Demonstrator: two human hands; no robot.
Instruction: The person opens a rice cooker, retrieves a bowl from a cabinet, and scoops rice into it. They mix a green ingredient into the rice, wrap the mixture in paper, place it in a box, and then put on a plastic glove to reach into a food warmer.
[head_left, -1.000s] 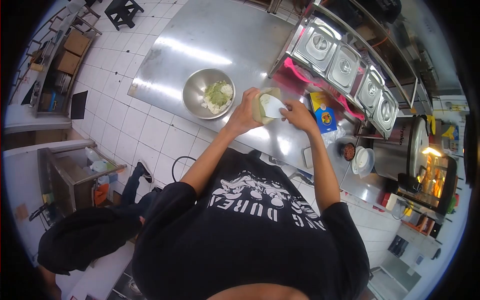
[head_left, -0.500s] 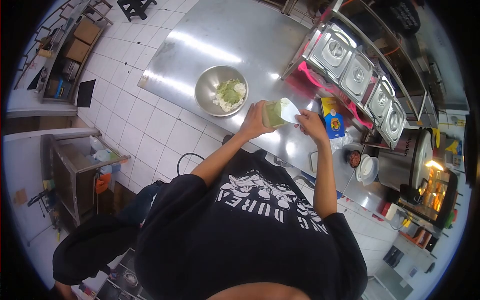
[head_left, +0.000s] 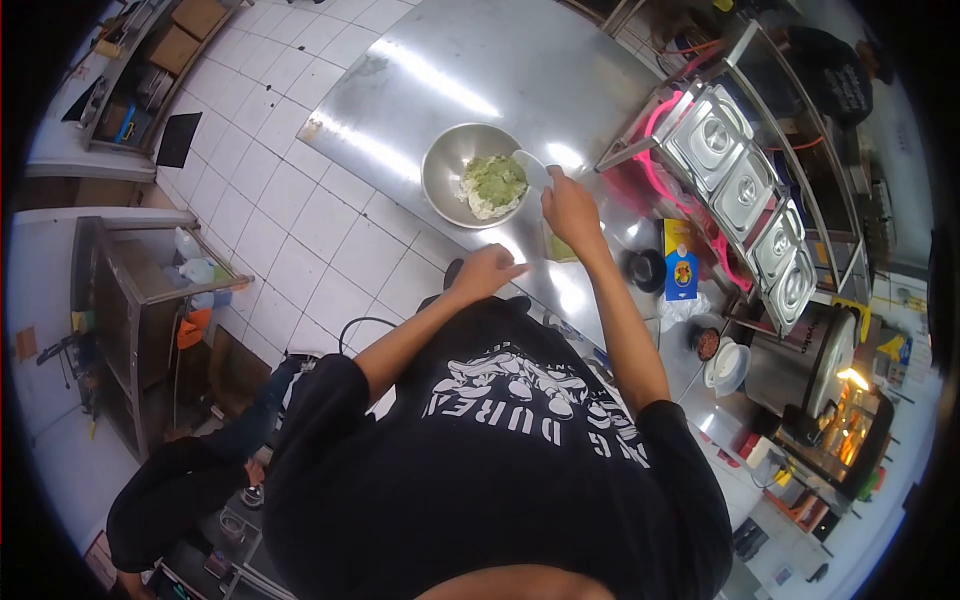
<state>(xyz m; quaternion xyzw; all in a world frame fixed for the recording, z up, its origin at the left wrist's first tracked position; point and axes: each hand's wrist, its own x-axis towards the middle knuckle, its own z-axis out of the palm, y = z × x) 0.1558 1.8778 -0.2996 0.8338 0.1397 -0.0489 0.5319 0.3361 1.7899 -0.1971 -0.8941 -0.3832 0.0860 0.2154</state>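
A steel mixing bowl [head_left: 437, 190] on the steel table [head_left: 520, 60] holds a green paste [head_left: 495, 181] lying over a white, crumbly mass [head_left: 484, 207]. My right hand [head_left: 571, 212] is closed on a pale, flat scraper [head_left: 533, 172], whose blade is at the bowl's right rim, by the green paste. Partly hidden behind that hand, a clear container with green residue [head_left: 560, 248] is on the table. My left hand [head_left: 487, 272] is at the table's near edge, below the bowl. Its fingers are loosely stretched out and it holds nothing.
Lidded steel pans [head_left: 716, 137] sit in a rack on the right. Near it are a black bowl [head_left: 645, 268], a blue and yellow box [head_left: 681, 275], a small bowl of reddish food [head_left: 706, 344] and a large cooker [head_left: 790, 360]. Another person [head_left: 190, 490] is at lower left.
My left hand has let go of the clear container, now on the table, and drawn back. My right hand has carried the scraper leftward to the bowl. The view has shifted slightly.
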